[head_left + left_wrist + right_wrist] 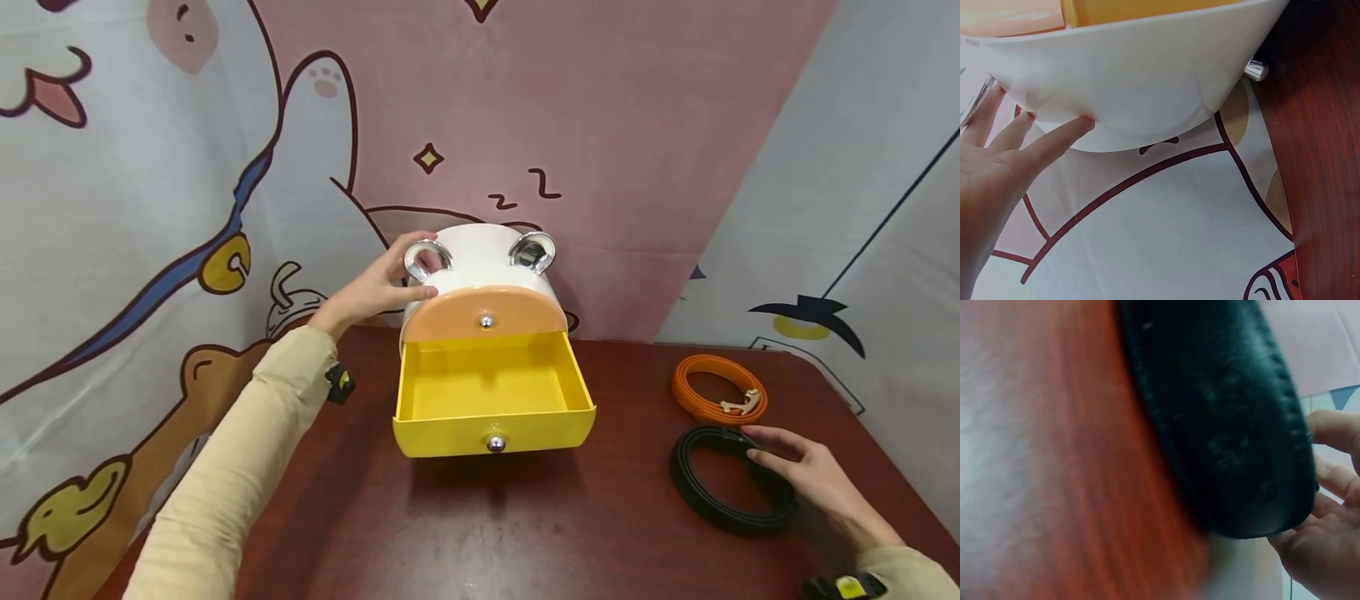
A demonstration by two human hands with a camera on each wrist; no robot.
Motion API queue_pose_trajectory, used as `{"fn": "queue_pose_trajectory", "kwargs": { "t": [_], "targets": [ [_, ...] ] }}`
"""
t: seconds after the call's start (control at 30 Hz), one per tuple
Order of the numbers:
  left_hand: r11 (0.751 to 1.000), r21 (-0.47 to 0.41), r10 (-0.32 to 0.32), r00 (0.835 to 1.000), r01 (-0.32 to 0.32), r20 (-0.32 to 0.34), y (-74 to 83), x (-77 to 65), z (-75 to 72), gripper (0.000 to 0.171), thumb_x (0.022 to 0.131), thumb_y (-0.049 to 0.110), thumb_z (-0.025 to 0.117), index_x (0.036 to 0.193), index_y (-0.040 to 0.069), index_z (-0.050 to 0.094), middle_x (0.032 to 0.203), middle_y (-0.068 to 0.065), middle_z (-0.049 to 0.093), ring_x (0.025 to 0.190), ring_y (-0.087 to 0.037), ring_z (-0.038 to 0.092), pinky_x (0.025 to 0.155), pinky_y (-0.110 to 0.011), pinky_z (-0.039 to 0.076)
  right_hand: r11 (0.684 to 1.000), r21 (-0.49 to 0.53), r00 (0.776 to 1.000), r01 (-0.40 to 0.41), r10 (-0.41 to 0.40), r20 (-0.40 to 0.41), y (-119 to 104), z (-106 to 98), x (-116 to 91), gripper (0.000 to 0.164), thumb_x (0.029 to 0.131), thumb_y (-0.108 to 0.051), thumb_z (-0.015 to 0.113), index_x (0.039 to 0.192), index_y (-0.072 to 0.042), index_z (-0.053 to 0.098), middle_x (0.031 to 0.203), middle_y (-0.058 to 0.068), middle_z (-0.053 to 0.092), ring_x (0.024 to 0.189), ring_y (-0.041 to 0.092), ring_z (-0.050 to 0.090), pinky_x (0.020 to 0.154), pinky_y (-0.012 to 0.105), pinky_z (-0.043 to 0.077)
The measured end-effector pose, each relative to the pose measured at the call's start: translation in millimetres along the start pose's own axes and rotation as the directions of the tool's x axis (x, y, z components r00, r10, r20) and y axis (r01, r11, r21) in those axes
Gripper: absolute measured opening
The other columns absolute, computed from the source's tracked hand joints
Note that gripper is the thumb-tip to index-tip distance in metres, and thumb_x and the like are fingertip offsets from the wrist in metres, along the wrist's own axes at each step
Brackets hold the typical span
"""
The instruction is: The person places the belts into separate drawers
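Two fabric walls printed with cartoon animals, a pink-and-white backdrop (570, 108), stand behind and beside everything. Before them spreads a glossy reddish-brown wood table (480, 533), and on it sits a rounded white cabinet (483, 254), the landmark for what follows. A puffy cream sleeve (232, 458) reaches toward the cabinet from its near left. Out of the cabinet's front juts a shallow bright-yellow drawer (420, 435); above that, a peach half-round drawer front (517, 312) lies flush with the cabinet.

Right of the cabinet and nearer the person, a coiled black leather belt (738, 521) with stitched edges forms a wide loop. Farther back on the cabinet's right lies a smaller coiled orange belt (705, 408).

At the cabinet's left side, the left hand (382, 279) has its fingers spread apart, their tips pressing the white shell. The right hand (813, 475), off to the cabinet's right, is at the black belt's edge, thumb and forefinger apart; its fingertips are partly hidden in the wrist view, so I cannot tell whether they pinch the band.

Two shiny silver rings (517, 248) top the cabinet like ears. Smaller are the orange belt's pale gold buckle (742, 403) and the yellow drawer's round silver knob (496, 444).
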State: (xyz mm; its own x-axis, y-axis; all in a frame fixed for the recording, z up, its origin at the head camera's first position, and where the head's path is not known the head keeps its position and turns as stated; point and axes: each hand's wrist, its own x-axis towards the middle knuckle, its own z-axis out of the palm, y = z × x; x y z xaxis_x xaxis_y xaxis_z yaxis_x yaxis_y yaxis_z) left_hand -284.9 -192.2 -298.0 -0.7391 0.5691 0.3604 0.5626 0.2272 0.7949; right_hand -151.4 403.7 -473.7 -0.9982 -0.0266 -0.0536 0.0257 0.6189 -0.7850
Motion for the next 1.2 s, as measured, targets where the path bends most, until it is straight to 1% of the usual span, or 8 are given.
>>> {"fn": "queue_pose_trajectory", "kwargs": {
  "t": [0.07,0.2,0.3,0.5,0.6,0.77,0.97,1.2],
  "targets": [
    [1.000,-0.003,0.004,1.000,-0.004,-0.001,-0.8,0.1,-0.2,0.075,0.088,-0.002,0.069,0.148,0.008,0.024,0.114,-0.016,0.053,0.109,-0.026,0.053,0.098,-0.052,0.036,0.995,0.096,1.000,-0.018,0.017,0.005,2.5,2.5,-1.0,0.053,0.093,-0.029,0.068,0.136,-0.002,0.053,0.107,-0.032,0.050,0.092,-0.014,0.048,0.070,0.020,0.047],
    [1.000,0.001,0.006,1.000,-0.006,-0.003,-0.6,0.1,-0.8,0.075,0.088,-0.001,0.069,0.148,0.009,0.024,0.115,-0.016,0.052,0.108,-0.026,0.053,0.097,-0.047,0.038,0.981,0.182,0.998,-0.059,0.056,0.025,4.3,4.7,-1.6,0.053,0.092,-0.029,0.068,0.139,-0.010,0.052,0.109,-0.031,0.050,0.093,-0.010,0.051,0.071,0.022,0.049],
    [1.000,0.001,0.008,1.000,-0.008,-0.006,0.4,-0.4,-1.0,0.076,0.088,0.000,0.069,0.148,0.009,0.024,0.115,-0.016,0.052,0.108,-0.026,0.053,0.097,-0.047,0.038,0.988,0.139,0.997,-0.071,0.066,0.038,5.3,5.0,-1.7,0.056,0.092,-0.032,0.068,0.141,-0.012,0.050,0.107,-0.033,0.048,0.094,-0.013,0.047,0.071,0.021,0.048],
    [1.000,0.012,0.017,1.000,-0.017,-0.013,2.7,-2.4,-2.5,0.076,0.088,-0.001,0.069,0.148,0.010,0.025,0.115,-0.016,0.054,0.105,-0.026,0.055,0.095,-0.045,0.040,0.978,0.195,0.997,-0.067,0.061,0.035,5.6,9.3,0.3,0.052,0.092,-0.025,0.069,0.141,-0.015,0.051,0.104,-0.032,0.052,0.092,-0.007,0.051,0.071,0.022,0.048],
    [1.000,0.013,0.015,1.000,-0.014,-0.014,3.4,-3.0,-3.1,0.075,0.088,-0.001,0.069,0.148,0.009,0.025,0.115,-0.016,0.054,0.105,-0.026,0.055,0.094,-0.041,0.041,0.985,0.162,0.998,-0.061,0.059,0.020,4.4,11.1,1.0,0.052,0.092,-0.027,0.069,0.140,-0.016,0.052,0.105,-0.032,0.051,0.092,-0.009,0.050,0.070,0.020,0.047],
    [1.000,-0.001,0.020,1.000,-0.020,-0.006,2.3,-2.1,-2.0,0.074,0.088,-0.004,0.067,0.147,0.007,0.024,0.115,-0.018,0.053,0.106,-0.026,0.054,0.096,-0.045,0.038,0.997,0.071,0.999,-0.042,0.043,-0.003,2.9,16.4,-0.6,0.058,0.092,-0.033,0.067,0.142,-0.009,0.049,0.106,-0.033,0.047,0.092,-0.017,0.044,0.070,0.017,0.043],
    [0.999,-0.012,0.051,0.999,-0.050,0.006,1.0,-0.1,0.6,0.073,0.088,-0.007,0.065,0.147,0.004,0.023,0.116,-0.023,0.051,0.104,-0.027,0.053,0.094,-0.041,0.040,0.992,0.124,0.999,-0.031,0.036,-0.039,2.4,23.4,-2.9,0.055,0.093,-0.028,0.068,0.139,-0.005,0.052,0.102,-0.033,0.052,0.089,-0.011,0.052,0.069,0.022,0.050],
    [1.000,-0.010,0.019,1.000,-0.019,0.000,0.8,-1.6,0.6,0.074,0.088,-0.003,0.067,0.148,0.009,0.025,0.117,-0.020,0.052,0.105,-0.026,0.054,0.094,-0.040,0.040,0.995,0.103,0.996,0.002,0.007,-0.085,-2.0,26.9,0.0,0.055,0.092,-0.028,0.069,0.138,-0.001,0.052,0.102,-0.032,0.052,0.089,-0.015,0.049,0.068,0.021,0.050]
  ]
}}
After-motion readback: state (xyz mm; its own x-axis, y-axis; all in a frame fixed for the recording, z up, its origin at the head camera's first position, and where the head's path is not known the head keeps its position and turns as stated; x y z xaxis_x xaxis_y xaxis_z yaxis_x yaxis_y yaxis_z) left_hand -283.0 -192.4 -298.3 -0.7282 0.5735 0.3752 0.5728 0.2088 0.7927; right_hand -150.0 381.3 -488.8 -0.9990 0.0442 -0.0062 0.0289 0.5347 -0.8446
